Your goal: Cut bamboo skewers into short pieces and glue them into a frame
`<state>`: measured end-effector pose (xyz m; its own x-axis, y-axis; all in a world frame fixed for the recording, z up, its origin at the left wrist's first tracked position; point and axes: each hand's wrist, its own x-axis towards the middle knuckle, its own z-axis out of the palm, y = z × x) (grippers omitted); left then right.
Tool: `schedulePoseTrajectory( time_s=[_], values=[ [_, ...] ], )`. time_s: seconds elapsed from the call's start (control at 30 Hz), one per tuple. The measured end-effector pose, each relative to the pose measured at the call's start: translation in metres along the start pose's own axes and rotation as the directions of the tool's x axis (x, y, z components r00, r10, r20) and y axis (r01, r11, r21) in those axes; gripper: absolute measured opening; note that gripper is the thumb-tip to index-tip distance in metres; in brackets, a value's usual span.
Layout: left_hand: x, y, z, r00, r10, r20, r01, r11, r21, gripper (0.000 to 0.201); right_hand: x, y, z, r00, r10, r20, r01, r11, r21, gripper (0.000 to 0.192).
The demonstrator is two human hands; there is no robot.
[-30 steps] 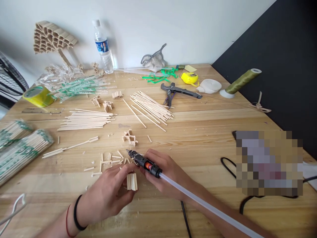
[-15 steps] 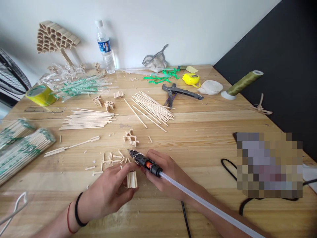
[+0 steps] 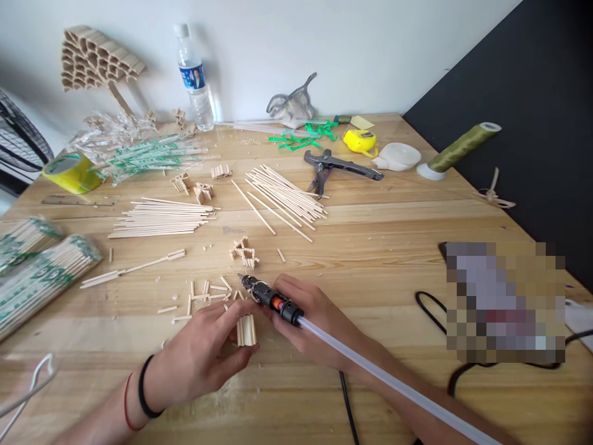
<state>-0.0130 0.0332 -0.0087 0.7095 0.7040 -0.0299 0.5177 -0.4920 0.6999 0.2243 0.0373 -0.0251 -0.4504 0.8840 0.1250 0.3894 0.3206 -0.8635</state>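
My left hand [image 3: 208, 343] is closed around a small block of short wooden sticks [image 3: 246, 330], held between thumb and fingers just above the table. In my right hand [image 3: 306, 312] is a black hot glue gun [image 3: 273, 300], its tip pointing up and left, with a long clear glue stick [image 3: 370, 369] running out of its back end. The two hands are close together, fingertips nearly meeting. Short cut sticks [image 3: 204, 293] lie scattered just beyond my left hand. A small joined stick piece [image 3: 244, 252] sits past the glue gun's tip.
Long sticks [image 3: 287, 201] lie in two loose piles, with small stick pieces [image 3: 202, 191] behind. A cutter [image 3: 340, 167], a yellow tape measure [image 3: 360, 142], a water bottle [image 3: 193, 80] and a thread spool [image 3: 463, 148] stand farther back. Bagged sticks [image 3: 50, 278] lie left; a black cable [image 3: 347, 408] runs below.
The view has shifted slightly, so most things on the table appear a little higher. Both hands keep nearly the same pose, still holding the stick block and the glue gun.
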Motion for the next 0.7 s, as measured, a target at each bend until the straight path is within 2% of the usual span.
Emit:
schedulePoseTrajectory(
  time_s=[0.7],
  values=[
    [0.0007,0.0014,-0.0016,1.000,0.005,-0.004,-0.005,1.000,-0.010,0.047,-0.0003,-0.0032,-0.0013,1.000,-0.011,-0.003,0.011,1.000,-0.006,0.020]
  ],
)
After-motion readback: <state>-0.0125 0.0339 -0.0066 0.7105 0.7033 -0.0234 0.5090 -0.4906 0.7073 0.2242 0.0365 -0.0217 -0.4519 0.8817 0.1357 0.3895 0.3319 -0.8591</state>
